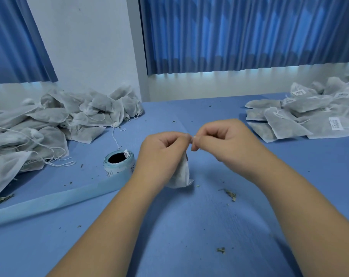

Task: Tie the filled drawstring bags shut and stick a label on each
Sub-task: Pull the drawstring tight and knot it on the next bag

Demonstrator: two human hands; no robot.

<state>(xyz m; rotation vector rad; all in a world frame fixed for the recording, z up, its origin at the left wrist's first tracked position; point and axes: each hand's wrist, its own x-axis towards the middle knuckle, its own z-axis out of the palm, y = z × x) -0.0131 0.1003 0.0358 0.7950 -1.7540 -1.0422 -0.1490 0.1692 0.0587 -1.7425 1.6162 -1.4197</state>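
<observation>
A small white drawstring bag (182,173) hangs from my left hand (162,150), whose curled fingers grip its top above the blue table. My right hand (219,139) meets the left fingertip to fingertip and pinches the bag's string at the neck; the string itself is barely visible. A roll of labels (119,163) with a pale blue backing strip trailing off to the left stands on the table just left of my left hand. The bag's lower corner rests near the table surface.
A heap of unlabelled white bags (55,124) with loose strings fills the left side. A pile of labelled bags (309,114) lies at the right rear. Dried herb crumbs (230,193) are scattered on the blue table (189,236). Blue curtains hang behind.
</observation>
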